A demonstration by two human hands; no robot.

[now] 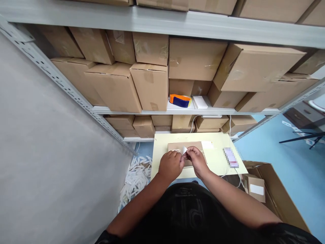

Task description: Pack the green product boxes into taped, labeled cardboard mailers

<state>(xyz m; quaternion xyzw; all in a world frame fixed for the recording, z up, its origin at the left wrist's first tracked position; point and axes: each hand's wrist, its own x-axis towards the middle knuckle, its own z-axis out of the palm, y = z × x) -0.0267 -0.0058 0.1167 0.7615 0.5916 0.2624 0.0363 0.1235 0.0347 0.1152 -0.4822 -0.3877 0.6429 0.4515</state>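
Observation:
My left hand [171, 164] and my right hand [196, 159] meet above a flat brown cardboard box [177, 147] that lies on a small pale yellow table [218, 159]. Both hands pinch a small white piece of paper, like a label [184, 150], between their fingertips, with the fingers curled in. The box is partly hidden under the hands.
A phone [230, 157] with a white cable lies on the table's right side. Metal shelving [177, 111] packed with cardboard boxes stands behind, holding an orange and blue tape dispenser [180, 100]. White paper strips [135, 176] litter the floor at left. An open carton [276, 193] holds a labelled small box at right.

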